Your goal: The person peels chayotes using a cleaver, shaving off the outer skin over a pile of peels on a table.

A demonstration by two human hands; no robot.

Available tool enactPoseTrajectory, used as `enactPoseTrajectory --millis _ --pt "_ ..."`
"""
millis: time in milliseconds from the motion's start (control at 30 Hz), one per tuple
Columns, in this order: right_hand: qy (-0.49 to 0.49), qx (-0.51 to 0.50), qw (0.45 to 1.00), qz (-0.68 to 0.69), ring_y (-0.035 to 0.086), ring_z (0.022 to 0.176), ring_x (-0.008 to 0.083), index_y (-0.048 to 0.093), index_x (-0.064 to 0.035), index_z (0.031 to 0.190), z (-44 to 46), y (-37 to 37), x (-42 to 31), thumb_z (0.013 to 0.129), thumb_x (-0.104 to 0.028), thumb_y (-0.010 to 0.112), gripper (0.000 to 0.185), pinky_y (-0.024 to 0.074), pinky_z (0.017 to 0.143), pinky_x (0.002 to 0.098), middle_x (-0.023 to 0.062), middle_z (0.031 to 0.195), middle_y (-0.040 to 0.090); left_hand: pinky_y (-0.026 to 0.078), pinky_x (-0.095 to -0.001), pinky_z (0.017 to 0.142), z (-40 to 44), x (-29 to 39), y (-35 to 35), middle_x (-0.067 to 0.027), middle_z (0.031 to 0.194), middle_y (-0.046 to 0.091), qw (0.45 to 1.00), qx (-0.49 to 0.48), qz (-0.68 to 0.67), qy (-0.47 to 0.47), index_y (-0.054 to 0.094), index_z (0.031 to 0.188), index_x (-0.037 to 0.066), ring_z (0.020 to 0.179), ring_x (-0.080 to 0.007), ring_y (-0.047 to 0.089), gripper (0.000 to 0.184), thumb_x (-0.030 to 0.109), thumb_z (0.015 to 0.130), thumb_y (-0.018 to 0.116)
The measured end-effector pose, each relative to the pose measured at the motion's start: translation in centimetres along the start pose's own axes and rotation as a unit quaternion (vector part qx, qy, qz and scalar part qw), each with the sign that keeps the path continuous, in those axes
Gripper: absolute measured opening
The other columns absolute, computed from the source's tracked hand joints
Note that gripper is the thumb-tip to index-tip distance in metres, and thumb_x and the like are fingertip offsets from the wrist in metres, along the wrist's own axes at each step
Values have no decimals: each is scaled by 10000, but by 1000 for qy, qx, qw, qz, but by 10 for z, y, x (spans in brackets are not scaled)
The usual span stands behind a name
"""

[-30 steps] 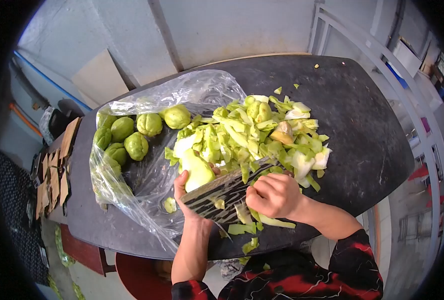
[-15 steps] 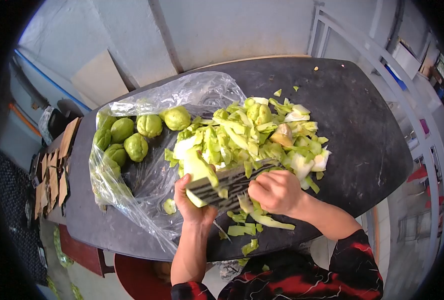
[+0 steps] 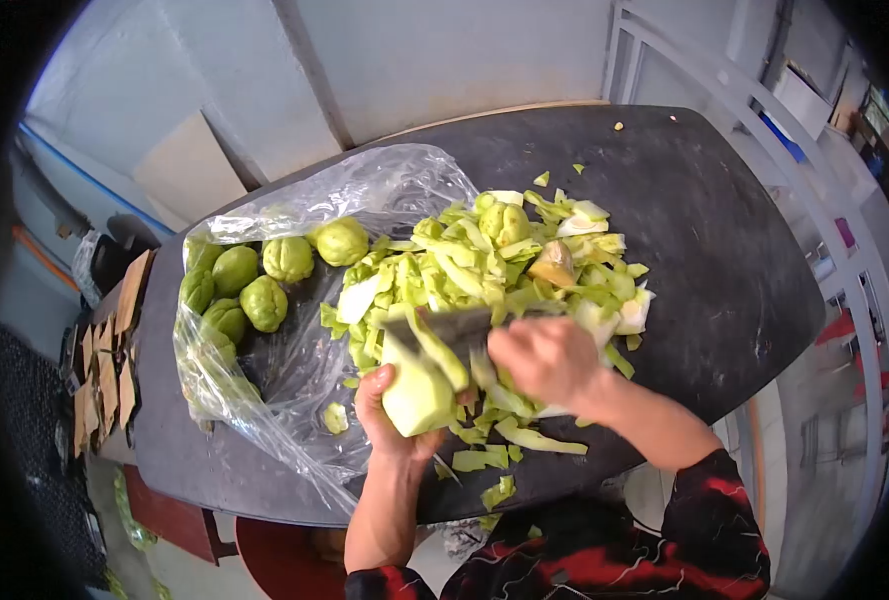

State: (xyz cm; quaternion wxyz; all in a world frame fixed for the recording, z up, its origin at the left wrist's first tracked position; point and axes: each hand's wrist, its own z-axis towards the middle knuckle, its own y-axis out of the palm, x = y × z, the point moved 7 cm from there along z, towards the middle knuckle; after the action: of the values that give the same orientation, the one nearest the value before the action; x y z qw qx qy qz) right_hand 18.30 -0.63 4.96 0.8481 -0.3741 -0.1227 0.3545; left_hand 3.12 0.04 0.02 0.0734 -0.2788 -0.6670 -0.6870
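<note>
My left hand (image 3: 383, 405) is wrapped round a pale, mostly peeled chayote (image 3: 417, 396) above the front of the table. Closed on the handle of a wide-bladed knife (image 3: 455, 324) is my right hand (image 3: 548, 362), slightly blurred. The blade lies at the far end of the chayote, and a strip of green peel (image 3: 439, 352) hangs from it over the chayote's side. Just behind both hands spreads a heap of chayote peelings (image 3: 450, 272). An unpeeled chayote (image 3: 504, 224) rests on the heap, near a brownish piece (image 3: 553, 264).
Several whole green chayotes (image 3: 265, 303) lie in an open clear plastic bag (image 3: 310, 440) on the left of the dark table (image 3: 710, 270). Loose peel (image 3: 540, 436) is scattered near the front edge. A grey metal railing (image 3: 815, 190) runs along the right side.
The knife has moved from the chayote's near end to its far end. The chayote has tipped, showing more of its pale peeled face, and a peel strip now hangs at the blade.
</note>
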Motion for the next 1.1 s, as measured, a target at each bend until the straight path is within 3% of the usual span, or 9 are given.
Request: enactPoseTrajectory --millis 133,333,433,733,833,900,967,1033,1100 --pt "52 -26 998 -32 610 462 182 512 -80 882 0 5 26 842 -50 574 80 465 361 328 23 568 551 502 -383 685 5 0 0 -132 1061 627 999 -34 -11 -18 535 1300 84 932 -273 592 555 416 858 585" --pt "36 -32 999 3 618 493 175 517 -78 824 1 -5 7 801 -42 599 93 499 421 324 12 578 551 512 -441 773 9 15 -23 -149 1098 629 990 101 -73 72 501 1341 42 913 -294 616 592 446 912 549" --pt "-88 86 991 57 571 505 135 542 -79 780 0 -18 -21 767 -85 641 100 478 430 294 -8 575 470 507 -432 824 9 15 -23 -145 1045 639 991 104 -45 68 499 1359 56 935 -288 606 601 458 915 539" --pt "-133 78 987 49 542 510 175 501 -49 772 -6 -23 -50 680 1 658 189 431 440 280 18 598 457 503 -385 729 15 2 -22 -153 918 563 993 -1 -113 27 469 1365 51 822 -266 546 649 467 883 601" --pt "-120 69 989 48 532 499 176 505 -49 769 -4 -20 -44 660 -3 652 189 433 435 287 16 587 441 517 -419 800 14 1 -3 -164 1007 604 986 -77 -146 10 477 1369 57 905 -290 589 629 465 900 567" --pt "-78 29 996 20 547 501 119 532 -103 769 -6 -5 -24 785 -103 632 101 461 426 284 -18 578 459 552 -450 880 5 6 -6 -179 1242 600 992 84 -60 78 486 1389 54 1067 -301 634 608 484 962 446" --pt "-42 32 998 32 551 478 132 530 -97 775 -2 -5 -6 774 -102 637 107 476 421 297 -14 565 468 494 -492 998 9 8 -11 -125 1332 581 993 -8 -102 59 492 1396 54 1148 -314 608 589 458 972 419" --pt "-56 41 996 50 557 483 138 530 -91 781 -1 -10 -11 763 -98 641 112 476 421 296 -9 568 469 560 -452 878 7 11 1 -173 1247 617 988 76 -92 95 476 1401 38 1061 -305 644 613 465 962 438" --pt "-85 65 992 70 569 498 147 529 -78 794 -3 -17 -25 755 -91 650 128 474 424 294 0 568 458 582 -421 784 11 9 -15 -217 1094 659 996 -25 -60 62 448 1414 22 948 -291 669 648 470 947 473"
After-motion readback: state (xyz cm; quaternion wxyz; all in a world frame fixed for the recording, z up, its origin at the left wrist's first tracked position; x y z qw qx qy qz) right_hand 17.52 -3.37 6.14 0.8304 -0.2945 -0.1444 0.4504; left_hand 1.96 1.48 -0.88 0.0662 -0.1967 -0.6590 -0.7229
